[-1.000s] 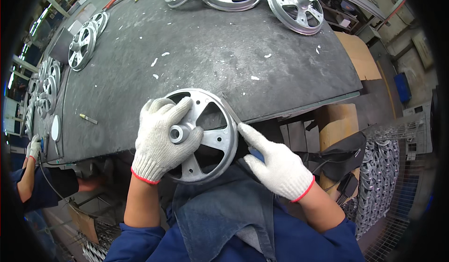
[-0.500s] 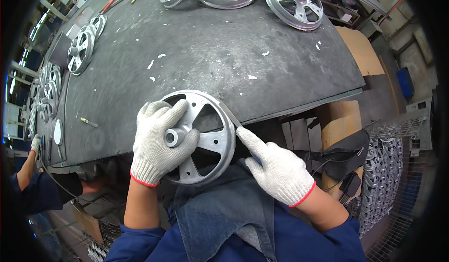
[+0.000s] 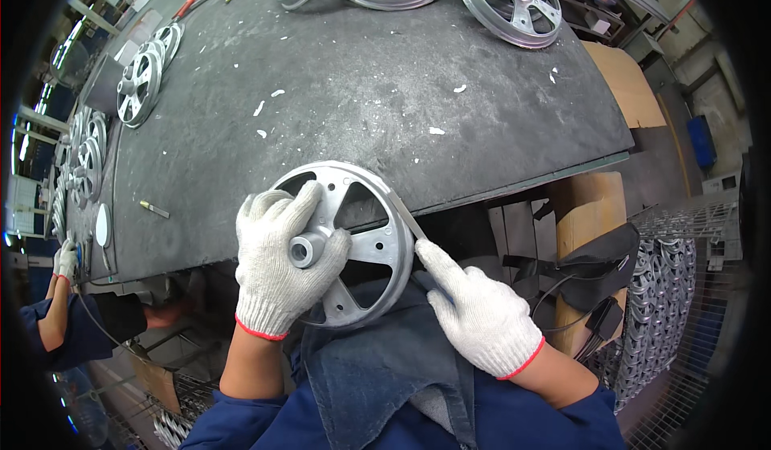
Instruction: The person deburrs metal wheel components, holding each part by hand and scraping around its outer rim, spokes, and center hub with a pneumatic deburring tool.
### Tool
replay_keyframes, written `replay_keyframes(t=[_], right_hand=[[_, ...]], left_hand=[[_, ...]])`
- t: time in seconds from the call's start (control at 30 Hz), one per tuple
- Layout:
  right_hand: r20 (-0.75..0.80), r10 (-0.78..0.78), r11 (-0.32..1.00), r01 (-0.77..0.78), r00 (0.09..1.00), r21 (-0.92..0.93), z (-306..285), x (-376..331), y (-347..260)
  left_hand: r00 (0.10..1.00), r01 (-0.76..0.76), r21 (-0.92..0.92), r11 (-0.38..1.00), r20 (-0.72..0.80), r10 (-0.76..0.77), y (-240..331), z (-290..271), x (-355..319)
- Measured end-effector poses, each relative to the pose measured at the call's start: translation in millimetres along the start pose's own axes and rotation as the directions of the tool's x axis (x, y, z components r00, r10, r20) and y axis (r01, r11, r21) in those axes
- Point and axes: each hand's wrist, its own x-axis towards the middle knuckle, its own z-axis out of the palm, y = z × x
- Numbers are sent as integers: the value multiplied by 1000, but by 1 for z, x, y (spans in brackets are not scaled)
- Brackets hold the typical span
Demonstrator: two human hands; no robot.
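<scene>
A silver cast metal wheel (image 3: 387, 246) with spokes and a protruding hub rests at the near edge of the table, tilted over my lap. My left hand (image 3: 281, 261), in a white knit glove, grips it round the hub and spokes. In my gloved right hand (image 3: 482, 309) is a thin flat file (image 3: 408, 215), its index finger stretched along it. The file's blade lies against the wheel's right rim. Its handle is hidden in the palm.
More silver wheels (image 3: 391, 0) stand at the table's (image 3: 353, 89) far edge and on the left (image 3: 139, 89). Pale scraps dot the surface. A cardboard box (image 3: 590, 201) and a wire basket of metal parts (image 3: 662, 313) are at right. A co-worker's gloved hands (image 3: 66, 259) show far left.
The wheel and both my hands have shifted slightly right and nearer to me. The file stays against the rim. At far left the co-worker's second gloved hand has come into sight.
</scene>
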Motion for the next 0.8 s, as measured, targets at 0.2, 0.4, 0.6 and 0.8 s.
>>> replay_keyframes(t=[0.2,0.4,0.6,0.8], right_hand=[[-16,-12,998,11,1000,-56,0,1,-3],[-49,-42,998,44,998,39,-3,17,-1],[26,56,989,-59,998,138,-12,28,7],[-12,-168,942,164,986,292,5,32,16]], left_hand=[[1000,10,-8,1000,-2,-10,1,-1,-1],[992,-95,-77,992,74,101,-8,-13,10],[978,-156,-133,979,116,172,-35,-17,28],[979,-155,-170,973,107,175,-35,-14,27]])
